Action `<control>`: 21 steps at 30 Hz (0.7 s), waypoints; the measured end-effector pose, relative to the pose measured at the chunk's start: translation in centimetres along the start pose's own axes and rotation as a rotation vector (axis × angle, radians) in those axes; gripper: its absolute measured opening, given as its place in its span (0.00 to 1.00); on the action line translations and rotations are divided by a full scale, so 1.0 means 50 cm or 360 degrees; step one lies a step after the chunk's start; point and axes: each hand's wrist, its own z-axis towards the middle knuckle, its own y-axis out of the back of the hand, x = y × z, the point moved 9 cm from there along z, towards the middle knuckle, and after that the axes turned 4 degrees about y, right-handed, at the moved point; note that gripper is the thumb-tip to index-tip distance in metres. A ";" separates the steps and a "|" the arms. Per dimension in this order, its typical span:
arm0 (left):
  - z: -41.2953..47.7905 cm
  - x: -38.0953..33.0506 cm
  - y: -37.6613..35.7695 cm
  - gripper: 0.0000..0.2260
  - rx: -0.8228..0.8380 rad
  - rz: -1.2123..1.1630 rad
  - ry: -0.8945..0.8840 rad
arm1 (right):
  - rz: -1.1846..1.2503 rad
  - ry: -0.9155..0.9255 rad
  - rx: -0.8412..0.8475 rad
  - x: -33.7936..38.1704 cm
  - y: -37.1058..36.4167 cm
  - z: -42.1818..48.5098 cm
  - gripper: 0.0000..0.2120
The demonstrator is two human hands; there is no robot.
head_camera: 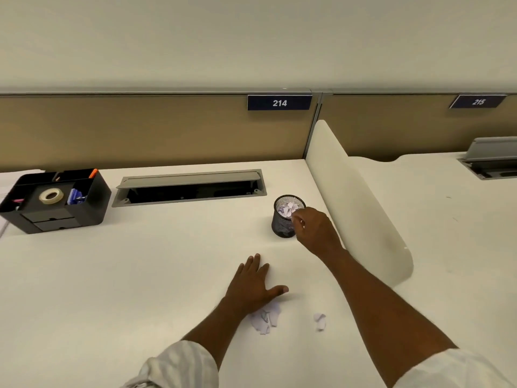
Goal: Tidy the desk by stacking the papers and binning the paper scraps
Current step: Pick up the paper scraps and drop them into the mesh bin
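A small black mesh bin [283,224] stands on the white desk [140,275] near the side divider, with white paper scraps inside it. My right hand [314,228] hovers at the bin's right rim, fingers pinched around a small white scrap. My left hand [253,284] lies flat on the desk, fingers spread, palm down. A little heap of torn scraps [265,320] sits just below its wrist. One more crumpled scrap [319,321] lies alone to the right. A corner of stacked papers [11,180] shows at the far left, behind the organiser.
A black desk organiser [56,201] with a tape roll, pens and clips stands at the back left. A grey cable tray [190,187] with its lid raised runs along the back. A curved white divider [361,203] borders the desk on the right.
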 end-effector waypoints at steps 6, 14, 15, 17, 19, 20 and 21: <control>-0.056 -0.002 -0.020 0.46 -0.0025 0.0008 -0.0062 | 0.0042 0.0026 0.0109 0.015 -0.012 -0.135 0.15; -0.117 0.001 -0.053 0.50 -0.0041 0.0106 -0.0190 | -0.0177 -0.0247 0.0913 -0.019 -0.111 -0.315 0.26; -0.123 0.002 -0.054 0.51 -0.0047 0.0128 -0.0207 | -0.0195 -0.0268 0.0946 -0.023 -0.110 -0.326 0.28; -0.134 0.006 -0.059 0.52 -0.0059 0.0170 -0.0220 | -0.0228 -0.0298 0.0999 -0.026 -0.106 -0.346 0.34; -0.143 0.010 -0.062 0.53 -0.0098 0.0179 -0.0220 | -0.0277 -0.0333 0.1080 -0.028 -0.103 -0.361 0.39; -0.147 0.012 -0.063 0.53 -0.0123 0.0180 -0.0222 | -0.0312 -0.0346 0.1120 -0.030 -0.101 -0.366 0.41; -0.150 0.015 -0.066 0.53 -0.0143 0.0182 -0.0225 | -0.0347 -0.0357 0.1154 -0.030 -0.099 -0.371 0.43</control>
